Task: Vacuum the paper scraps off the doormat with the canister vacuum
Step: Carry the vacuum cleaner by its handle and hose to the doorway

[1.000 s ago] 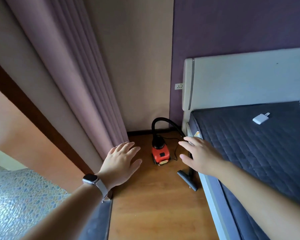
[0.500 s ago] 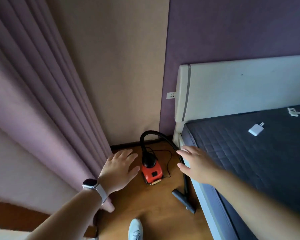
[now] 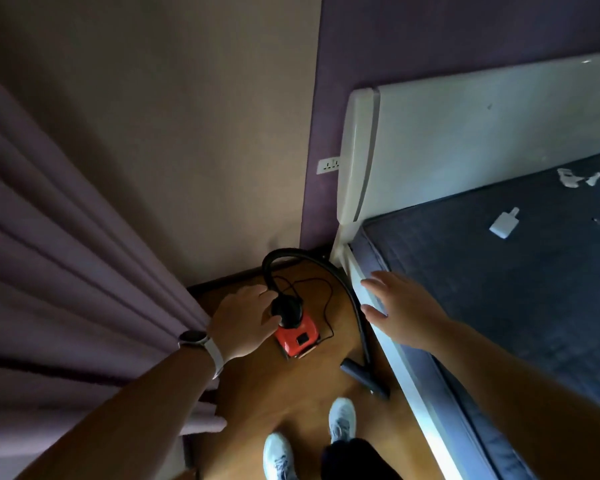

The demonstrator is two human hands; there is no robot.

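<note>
1. Left hand (image 3: 245, 320), a watch (image 3: 201, 342) on its wrist, hangs with loose, unclenched fingers against the black top of the canister vacuum (image 3: 297, 336); whether it touches is unclear, and it grips nothing.
2. Right hand (image 3: 395, 313) is spread flat and empty above the bed frame's edge.
3. Small and red-bodied, the vacuum stands on the wooden floor (image 3: 257, 393) in the corner between the curtain (image 3: 66, 271) and the bed.
4. Its black hose (image 3: 278, 261) arcs up, then runs along the bed frame to the nozzle (image 3: 364, 374) lying on the floor.
5. A thin black cord (image 3: 326, 306) loops beside the body.
6. White headboard (image 3: 465, 133) and wall socket (image 3: 328, 165) back onto a purple wall.
7. A dark quilted mattress (image 3: 499, 289) carries a small white item (image 3: 503, 226) and white scraps (image 3: 568, 176).
8. White shoes (image 3: 342, 419) stand near the nozzle.
</note>
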